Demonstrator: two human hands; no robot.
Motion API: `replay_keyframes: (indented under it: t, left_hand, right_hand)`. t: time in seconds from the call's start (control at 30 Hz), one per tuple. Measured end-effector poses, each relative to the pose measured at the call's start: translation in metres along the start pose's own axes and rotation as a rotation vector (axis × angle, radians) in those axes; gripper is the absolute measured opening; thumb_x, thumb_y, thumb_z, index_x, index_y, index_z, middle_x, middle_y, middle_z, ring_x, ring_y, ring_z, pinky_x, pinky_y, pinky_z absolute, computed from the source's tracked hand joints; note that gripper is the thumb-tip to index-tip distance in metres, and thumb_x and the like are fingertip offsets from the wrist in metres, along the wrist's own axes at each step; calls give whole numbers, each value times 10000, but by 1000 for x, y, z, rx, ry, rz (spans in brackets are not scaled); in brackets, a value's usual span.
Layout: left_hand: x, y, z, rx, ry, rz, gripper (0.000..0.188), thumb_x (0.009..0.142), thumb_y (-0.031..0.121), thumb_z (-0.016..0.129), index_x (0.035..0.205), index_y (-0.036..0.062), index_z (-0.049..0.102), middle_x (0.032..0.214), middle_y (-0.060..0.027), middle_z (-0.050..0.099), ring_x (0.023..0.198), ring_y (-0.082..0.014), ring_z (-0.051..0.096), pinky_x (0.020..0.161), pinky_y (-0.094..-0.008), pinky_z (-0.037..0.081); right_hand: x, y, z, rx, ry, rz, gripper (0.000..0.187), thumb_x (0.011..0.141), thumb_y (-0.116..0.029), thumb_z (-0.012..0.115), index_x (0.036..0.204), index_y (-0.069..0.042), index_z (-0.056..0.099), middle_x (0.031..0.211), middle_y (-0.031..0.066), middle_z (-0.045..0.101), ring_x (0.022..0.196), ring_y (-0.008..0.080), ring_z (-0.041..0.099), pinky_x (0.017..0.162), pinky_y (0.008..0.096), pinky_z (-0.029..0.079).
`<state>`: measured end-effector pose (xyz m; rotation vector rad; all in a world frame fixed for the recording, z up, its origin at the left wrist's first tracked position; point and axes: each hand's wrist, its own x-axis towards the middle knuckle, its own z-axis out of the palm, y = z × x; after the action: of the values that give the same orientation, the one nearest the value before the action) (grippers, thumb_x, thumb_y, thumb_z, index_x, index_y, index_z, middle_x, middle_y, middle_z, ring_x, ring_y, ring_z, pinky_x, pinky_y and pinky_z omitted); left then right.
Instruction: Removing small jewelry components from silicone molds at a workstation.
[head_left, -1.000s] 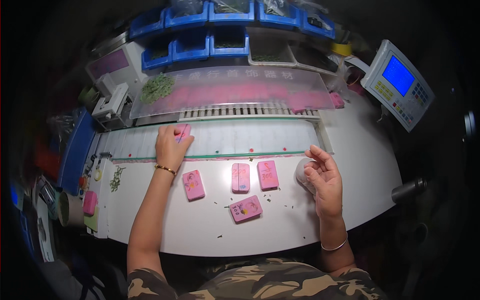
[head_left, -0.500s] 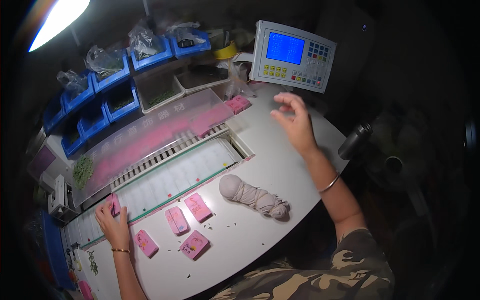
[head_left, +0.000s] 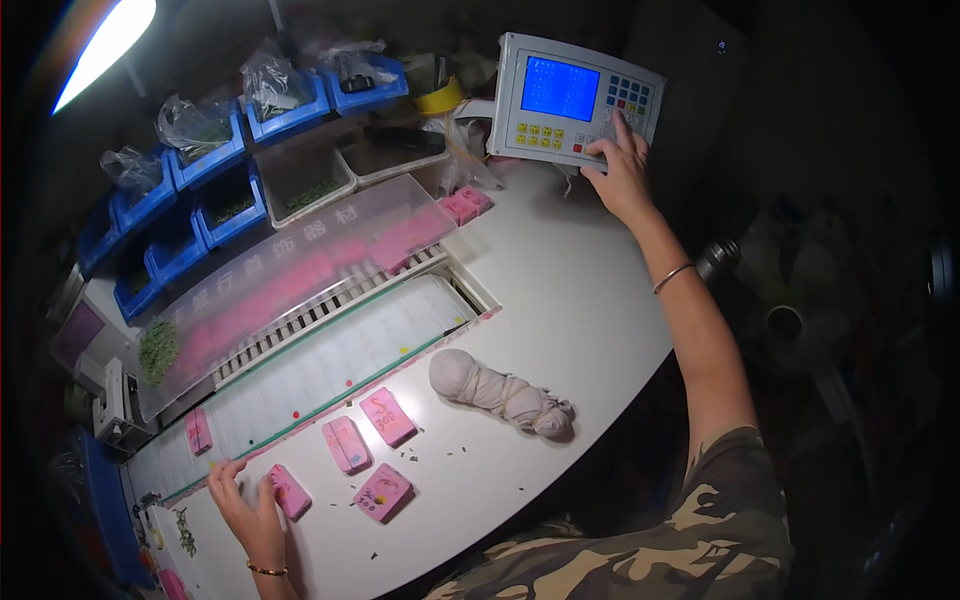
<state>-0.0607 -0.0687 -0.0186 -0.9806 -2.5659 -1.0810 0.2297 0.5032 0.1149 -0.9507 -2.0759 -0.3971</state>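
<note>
My left hand (head_left: 250,515), fingers apart and holding nothing, is beside a pink block (head_left: 291,493) on the white table. Its thumb is at the block's left edge; I cannot tell whether it touches. Another pink block (head_left: 198,431) sits on the white conveyor belt (head_left: 320,362), beyond that hand. My right hand (head_left: 624,172) reaches to the grey control panel (head_left: 508,95) with its blue screen. Its index finger points up at the keys, its thumb stretched out to the side. More pink blocks (head_left: 389,416) lie on the table, with marks on their tops.
A tied grey cloth bundle (head_left: 500,390) lies right of the blocks. Behind the belt, a clear sheet (head_left: 300,255) covers pink pieces. Blue bins (head_left: 200,150) line the back left under a lamp (head_left: 105,45). A dark bottle (head_left: 718,260) stands past my right forearm.
My left hand has let go of the pink block on the belt and moved nearer, to a block on the table. My right hand has risen to the control panel's keys.
</note>
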Motion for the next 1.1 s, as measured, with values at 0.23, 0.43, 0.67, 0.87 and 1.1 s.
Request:
replay_keyframes:
  t: [0.23, 0.43, 0.67, 0.87, 1.1]
  left_hand:
    - [-19, 7, -2, -72, -8, -60, 319, 818, 57, 703, 1113, 3, 596, 1243, -181, 528, 1191, -343, 516, 991, -414, 433]
    - [-24, 16, -3, 9, -122, -39, 496, 764, 146, 790, 1188, -5, 582, 1237, -177, 525, 1160, -357, 510, 998, -425, 433]
    - [-33, 21, 15, 93, -111, -63, 651, 753, 166, 796, 1315, 1, 513, 1298, -207, 463, 1186, -382, 490, 1023, -437, 416]
    - [-25, 26, 19, 67, -112, 9, 550, 779, 77, 714, 1284, -4, 513, 1236, -196, 545, 1144, -356, 530, 1003, -422, 437]
    - [-24, 26, 21, -23, -134, -3, 526, 788, 49, 680, 1284, 1, 512, 1173, -182, 582, 1112, -336, 553, 986, -414, 448]
  right_hand:
    - [-8, 0, 0, 137, 12, -108, 244, 757, -207, 796, 959, -122, 690, 1385, 197, 554, 1242, 415, 483, 1084, 486, 348]
    - [-70, -103, -43, 649, -290, -85, 199, 849, -50, 670, 1046, -34, 660, 1291, 115, 642, 1105, 216, 626, 842, 311, 475]
    - [-153, -225, -67, 961, -570, -210, 232, 820, -3, 700, 1047, -34, 661, 1247, 136, 655, 1103, 270, 629, 851, 336, 495]
    - [-179, -254, -61, 1072, -642, -266, 287, 823, -53, 716, 1100, -25, 644, 1262, 169, 627, 1152, 344, 599, 963, 416, 475]
    - [-184, -261, -48, 851, -703, -413, 459, 805, -67, 732, 1229, -2, 569, 1280, 206, 583, 1189, 396, 543, 1006, 448, 440]
